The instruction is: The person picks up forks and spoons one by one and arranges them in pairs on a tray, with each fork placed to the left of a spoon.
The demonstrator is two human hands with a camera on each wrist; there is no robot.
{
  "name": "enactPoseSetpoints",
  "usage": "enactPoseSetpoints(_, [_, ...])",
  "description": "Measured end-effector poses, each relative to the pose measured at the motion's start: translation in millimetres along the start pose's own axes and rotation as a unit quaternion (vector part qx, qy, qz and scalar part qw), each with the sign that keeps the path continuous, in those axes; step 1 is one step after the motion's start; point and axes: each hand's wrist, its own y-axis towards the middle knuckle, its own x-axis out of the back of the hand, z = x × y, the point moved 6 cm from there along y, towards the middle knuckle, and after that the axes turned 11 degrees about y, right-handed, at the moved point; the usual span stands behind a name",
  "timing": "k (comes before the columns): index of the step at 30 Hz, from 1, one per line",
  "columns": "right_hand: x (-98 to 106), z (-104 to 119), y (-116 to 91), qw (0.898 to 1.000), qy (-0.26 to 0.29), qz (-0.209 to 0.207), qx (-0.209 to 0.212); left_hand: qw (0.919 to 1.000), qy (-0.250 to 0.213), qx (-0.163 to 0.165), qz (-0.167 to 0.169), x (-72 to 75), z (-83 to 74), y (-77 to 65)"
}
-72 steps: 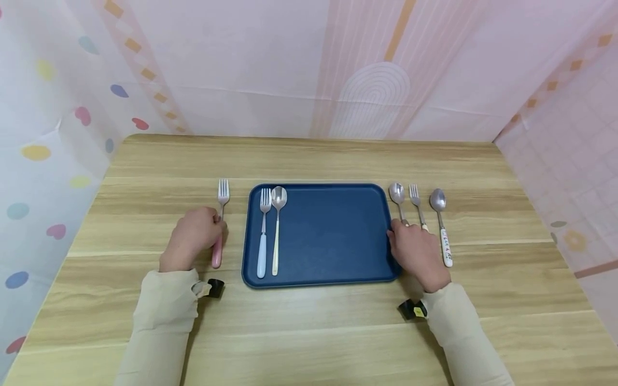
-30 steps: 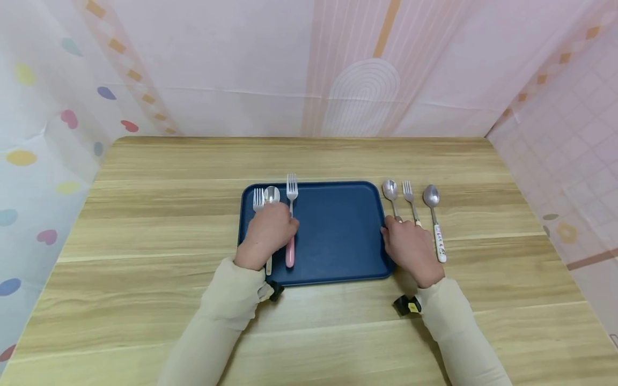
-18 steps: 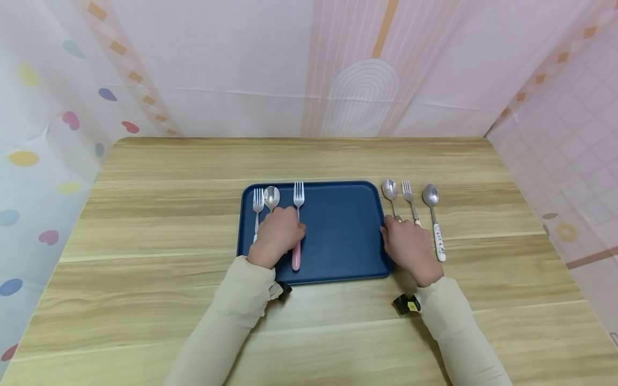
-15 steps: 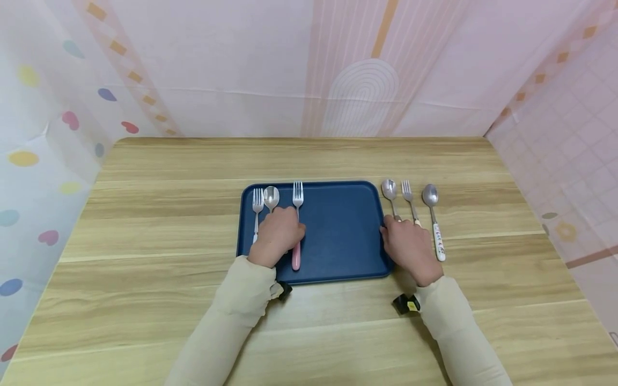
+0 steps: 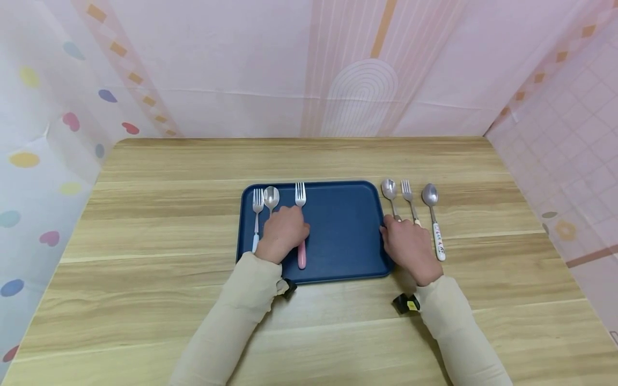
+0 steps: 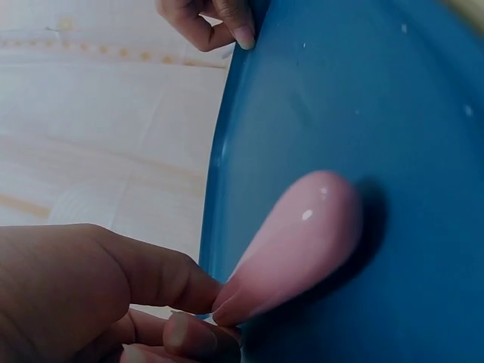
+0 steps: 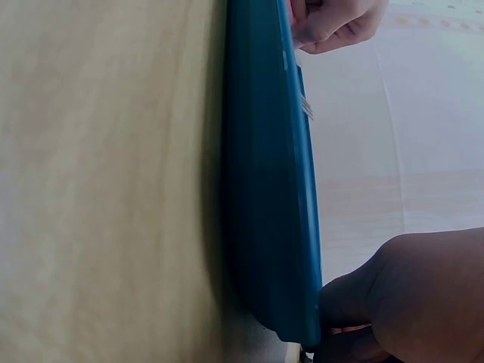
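At the blue tray (image 5: pixel 345 230), a left hand (image 5: pixel 284 229) pinches a pink-handled fork (image 5: pixel 301 256)

Two cream sleeves, the left sleeve (image 5: pixel 232 316) and the right sleeve (image 5: pixel 465 332), reach in from the near edge of the scene, with a small black device (image 5: pixel 289 289) at the left wrist and another (image 5: pixel 402 304) at the right. The left hand grips the fork between thumb and fingers over the left-centre part of the tray, pink handle toward the person, tines at the far rim. In the right wrist view the tines show above the rim; whether the handle touches the tray floor is hard to tell. The right hand (image 5: pixel 410 245) holds the tray's right rim between thumb and fingers.

To the left of the pink-handled fork, a fork with a pale blue handle (image 5: pixel 258 199) and a spoon (image 5: pixel 271 197) lie side by side on the tray, partly hidden by the left hand and sleeve. Just outside the right rim, a second spoon (image 5: pixel 389 189) and a small fork (image 5: pixel 407 187) lie on the wooden table (image 5: pixel 145 225), their handles partly covered by the right hand. Farther right is a spoon with a white patterned handle (image 5: pixel 439 242).

Beyond the table's far edge hangs a pale pink backdrop (image 5: pixel 251 64) with stripes, arches and coloured spots.
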Motion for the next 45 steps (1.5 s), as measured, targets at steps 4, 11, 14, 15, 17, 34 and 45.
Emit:
enactPoseSetpoints(4, [0.7,1.3,-0.4,1.000,0.000,-0.001,0.004,1.0000,0.002,-0.002,0.004,0.3,-1.9,-0.4])
enactPoseSetpoints(11, [1.9,1.9,-0.5,1.000,-0.002,-0.007,0.007,0.9999,-0.001,0.000,0.011,0.9,-4.2,-0.9])
enactPoseSetpoints(14, [2.0,1.9,-0.7,1.000,-0.001,-0.006,0.007,0.9999,-0.001,0.002,0.013,1.2,-4.8,-1.3])
enactPoseSetpoints(15, [1.9,1.9,-0.8,1.000,-0.002,-0.006,0.007,0.9999,0.000,0.002,0.013,1.3,-4.9,-1.5])
enactPoseSetpoints(17, [1.7,1.6,-1.0,1.000,-0.003,-0.006,0.006,0.9999,0.000,0.003,0.014,1.0,-5.0,-1.7])
enactPoseSetpoints(34, [1.5,1.7,-0.6,1.000,-0.007,0.002,0.000,0.9996,0.005,0.012,0.027,0.3,-7.2,-3.8])
enactPoseSetpoints(45, [0.0,1.6,-0.7,1.000,-0.007,0.010,-0.008,0.9993,0.005,0.023,0.030,-1.9,-6.3,-6.5])
